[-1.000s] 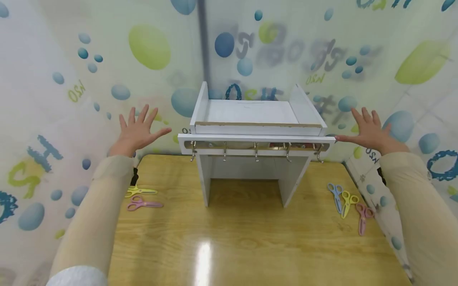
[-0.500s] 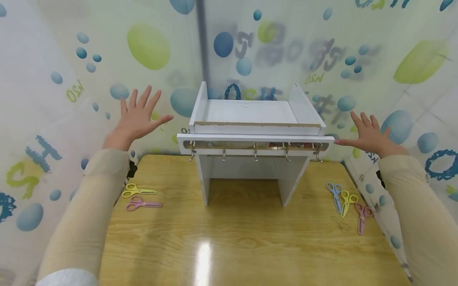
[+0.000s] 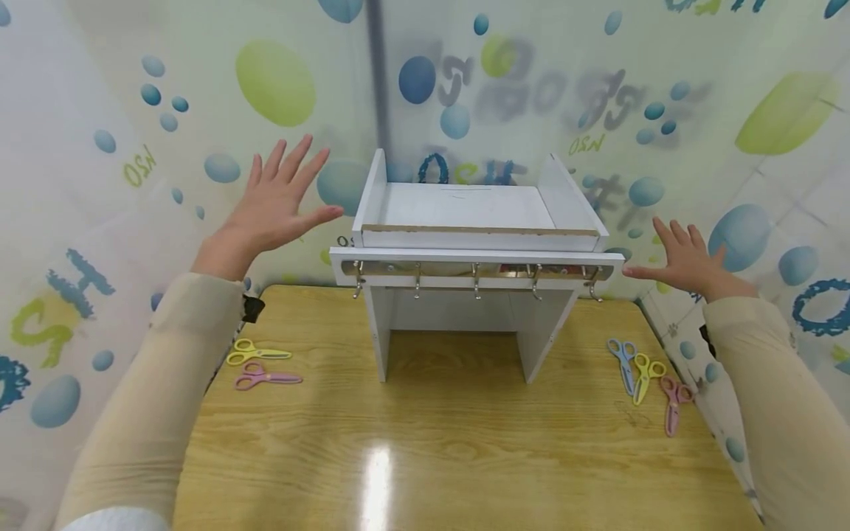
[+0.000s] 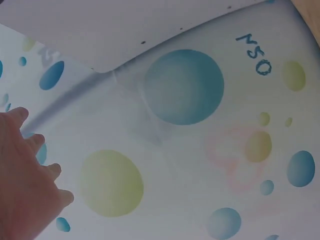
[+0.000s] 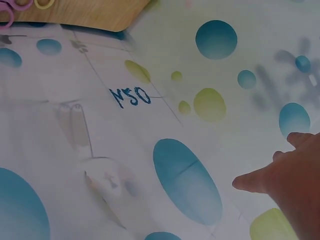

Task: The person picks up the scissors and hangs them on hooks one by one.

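A white shelf unit (image 3: 478, 240) stands at the back of the wooden table, with a row of metal hooks (image 3: 476, 280) along its front board. My left hand (image 3: 272, 199) is raised left of the shelf, fingers spread and holding nothing. In the left wrist view that hand (image 4: 30, 180) shows at the left edge, below the shelf's white side panel (image 4: 125, 30). To the right of the hook board, my right hand (image 3: 690, 258) hangs in the air, fingers spread, thumb pointing at the board's end. The right wrist view has this hand (image 5: 280, 175) against the patterned wall.
On the table's left lie yellow scissors (image 3: 259, 354) and pink scissors (image 3: 265, 377). Blue scissors (image 3: 624, 365), yellow scissors (image 3: 645, 377) and pink scissors (image 3: 674, 404) lie at the right. Patterned sheets (image 3: 279, 81) enclose the table (image 3: 465, 457) at the back and sides.
My left hand has risen and shifted right toward the shelf. The right hand has barely moved, dropping slightly. The shelf and the scissors are where they were.
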The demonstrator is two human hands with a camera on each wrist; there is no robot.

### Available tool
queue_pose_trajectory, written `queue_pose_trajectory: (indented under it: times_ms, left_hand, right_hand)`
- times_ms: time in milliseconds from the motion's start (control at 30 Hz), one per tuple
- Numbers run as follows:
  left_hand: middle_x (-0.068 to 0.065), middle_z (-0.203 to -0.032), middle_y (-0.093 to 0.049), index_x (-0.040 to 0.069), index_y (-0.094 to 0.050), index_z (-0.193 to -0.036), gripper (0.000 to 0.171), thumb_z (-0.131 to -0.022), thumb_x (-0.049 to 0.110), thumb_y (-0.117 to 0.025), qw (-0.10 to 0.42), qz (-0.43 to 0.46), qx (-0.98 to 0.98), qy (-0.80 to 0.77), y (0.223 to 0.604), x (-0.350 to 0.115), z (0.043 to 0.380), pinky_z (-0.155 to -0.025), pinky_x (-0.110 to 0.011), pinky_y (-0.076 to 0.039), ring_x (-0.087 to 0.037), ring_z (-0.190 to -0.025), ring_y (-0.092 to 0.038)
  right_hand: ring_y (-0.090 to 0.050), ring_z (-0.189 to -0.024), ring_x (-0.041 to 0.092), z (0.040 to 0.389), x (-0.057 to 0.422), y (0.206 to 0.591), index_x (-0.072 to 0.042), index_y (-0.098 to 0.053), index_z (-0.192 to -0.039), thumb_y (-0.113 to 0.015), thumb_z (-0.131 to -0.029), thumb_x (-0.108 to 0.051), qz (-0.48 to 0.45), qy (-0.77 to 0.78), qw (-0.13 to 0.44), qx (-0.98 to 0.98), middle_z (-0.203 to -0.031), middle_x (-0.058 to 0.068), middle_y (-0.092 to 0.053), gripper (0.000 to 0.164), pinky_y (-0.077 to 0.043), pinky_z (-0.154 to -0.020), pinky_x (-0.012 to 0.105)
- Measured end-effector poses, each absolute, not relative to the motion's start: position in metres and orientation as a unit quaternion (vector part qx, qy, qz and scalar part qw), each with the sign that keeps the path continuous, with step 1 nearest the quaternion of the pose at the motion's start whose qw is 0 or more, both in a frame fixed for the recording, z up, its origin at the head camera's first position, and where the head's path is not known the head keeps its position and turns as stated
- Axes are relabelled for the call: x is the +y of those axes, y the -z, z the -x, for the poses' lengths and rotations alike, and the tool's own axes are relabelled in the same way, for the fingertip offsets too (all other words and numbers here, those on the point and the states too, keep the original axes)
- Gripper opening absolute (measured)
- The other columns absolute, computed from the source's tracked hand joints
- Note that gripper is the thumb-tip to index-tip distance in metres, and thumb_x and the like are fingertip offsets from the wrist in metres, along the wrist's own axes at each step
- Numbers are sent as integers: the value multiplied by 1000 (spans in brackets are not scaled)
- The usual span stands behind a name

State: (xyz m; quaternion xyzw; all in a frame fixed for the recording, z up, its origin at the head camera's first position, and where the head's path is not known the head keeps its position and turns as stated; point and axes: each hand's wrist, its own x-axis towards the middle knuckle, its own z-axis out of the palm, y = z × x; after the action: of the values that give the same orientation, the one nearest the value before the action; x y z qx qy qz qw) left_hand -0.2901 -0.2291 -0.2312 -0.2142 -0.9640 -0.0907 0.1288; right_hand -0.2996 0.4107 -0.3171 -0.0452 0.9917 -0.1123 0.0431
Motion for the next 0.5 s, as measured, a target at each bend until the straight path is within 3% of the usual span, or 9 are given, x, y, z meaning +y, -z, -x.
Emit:
queue_pose_trajectory:
  times_ms: [300, 500]
  left_hand:
    - [-1, -171, 3, 26, -8, -162, 92, -92, 76, -42, 148, 304, -935, 103, 226, -205, 278, -125, -59, 8, -33, -157, 8]
    - [1, -170, -10, 26, -19, -161, 86, -93, 62, -57, 150, 364, -910, 131, 234, -195, 273, -128, -53, 0, -32, -157, -8]
  right_hand:
    - [19, -145, 59, 297, 415, 325, -16, 18, -158, -58, -86, -69, 40, 111, 46, 992, -161, 31, 17, 118, 11, -96, 90]
    - [14, -145, 60, 293, 417, 331, -13, 17, -158, -58, -87, -69, 35, 108, 51, 992, -161, 32, 15, 118, 11, -97, 90]
